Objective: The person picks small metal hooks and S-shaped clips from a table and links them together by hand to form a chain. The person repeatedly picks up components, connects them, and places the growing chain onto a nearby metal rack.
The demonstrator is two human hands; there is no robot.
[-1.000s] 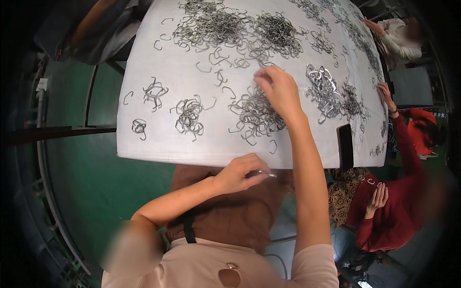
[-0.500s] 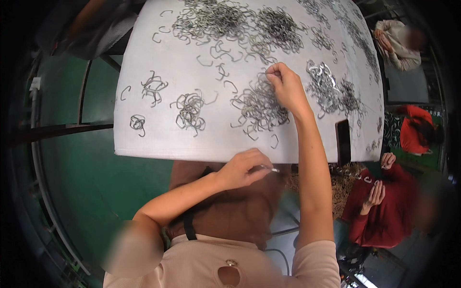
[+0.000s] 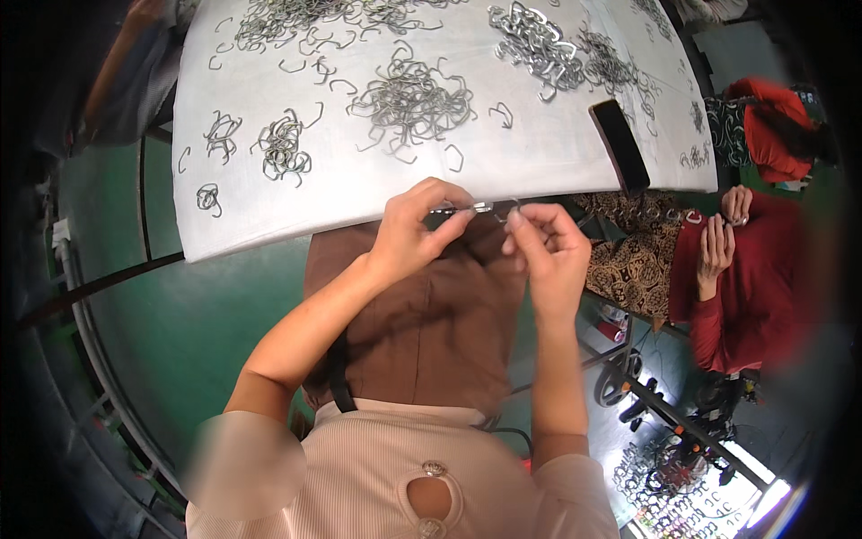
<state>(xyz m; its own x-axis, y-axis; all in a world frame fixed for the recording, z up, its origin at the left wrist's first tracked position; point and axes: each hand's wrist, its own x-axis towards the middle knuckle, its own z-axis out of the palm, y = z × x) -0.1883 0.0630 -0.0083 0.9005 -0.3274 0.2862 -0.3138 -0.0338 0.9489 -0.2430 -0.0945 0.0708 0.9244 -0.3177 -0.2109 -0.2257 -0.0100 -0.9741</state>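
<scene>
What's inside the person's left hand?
The left hand grips shiny metal; one end sticks out toward the right. The rest is partly covered by the hand, so its full shape cannot be told.

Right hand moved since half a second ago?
Yes: back toward the person's body. Half a second ago, the right hand was over the white table; now it is on the person's side of its near edge, close to the left hand.

Metal hooks look smooth and slightly glossy.
</scene>
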